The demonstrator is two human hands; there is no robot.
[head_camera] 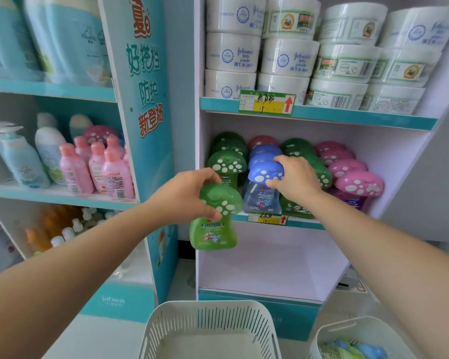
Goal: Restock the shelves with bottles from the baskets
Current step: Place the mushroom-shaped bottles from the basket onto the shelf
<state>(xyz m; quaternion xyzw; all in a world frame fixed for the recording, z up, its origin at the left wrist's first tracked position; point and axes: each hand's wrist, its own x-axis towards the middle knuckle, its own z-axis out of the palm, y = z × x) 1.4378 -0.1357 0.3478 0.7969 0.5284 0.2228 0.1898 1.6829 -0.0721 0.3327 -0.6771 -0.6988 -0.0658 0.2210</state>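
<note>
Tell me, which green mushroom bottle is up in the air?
The green bottle gripped by the left hand. It hangs in front of the shelf, while the green ones behind it stand on the shelf.

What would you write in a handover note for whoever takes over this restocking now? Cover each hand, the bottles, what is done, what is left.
Left hand grips a green bottle by its cap, in front of the shelf, not yet placed.
Right hand grips the cap of a blue bottle at the shelf front.
Done: green, blue and pink rows stand on the shelf.
Left: shelve the green bottle; right basket holds more bottles; middle basket shows none.
</note>
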